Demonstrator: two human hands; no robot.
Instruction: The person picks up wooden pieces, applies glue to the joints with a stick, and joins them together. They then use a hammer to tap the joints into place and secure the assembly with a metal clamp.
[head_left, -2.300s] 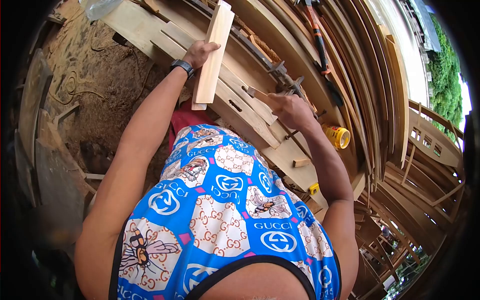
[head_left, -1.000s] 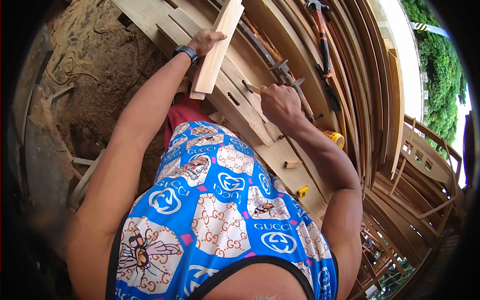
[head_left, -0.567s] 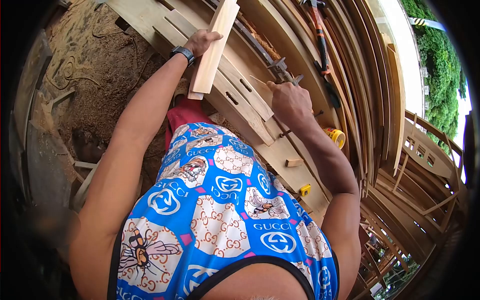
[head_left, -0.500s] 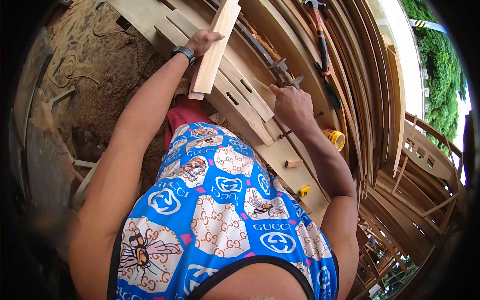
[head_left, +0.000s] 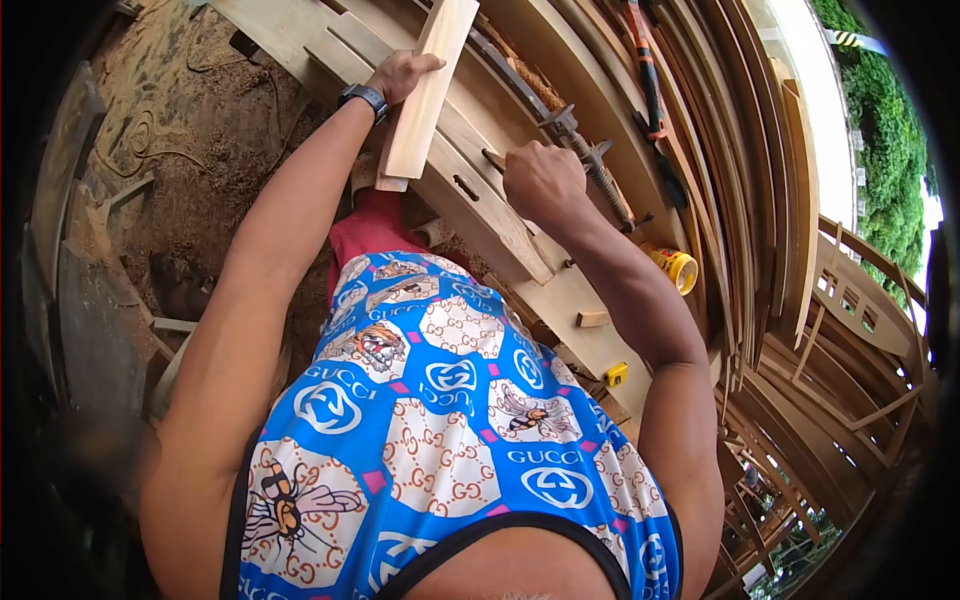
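A pale wooden piece (head_left: 432,95) is grasped in the left hand (head_left: 404,76), with the thumb laid over its broad face and the fingers kept to the near side. It is held slanting across the boards, and its lower end is seen reaching past their near edge, above the person's leg. Its upper end is cut off by the picture's border.

The right hand (head_left: 545,182) is clenched around a thin tool (head_left: 499,161), of which only a small part is left showing beside a dark slot. Another slot is cut in the slotted board (head_left: 497,228), between the two hands, where the wood is left uncovered. Just beyond the right hand, room is limited by a metal clamp (head_left: 590,165). Farther out, a hammer (head_left: 650,85) with an orange and black handle is laid along the stacked planks (head_left: 770,190).

Beside the right forearm, a yellow container (head_left: 680,270) is seen on the far side, and a small wood block (head_left: 592,319) and a yellow tape measure (head_left: 616,374) are set on the worktop (head_left: 570,335) on the near side. More open space is found over the sawdust-strewn floor (head_left: 235,130), beside the left forearm.
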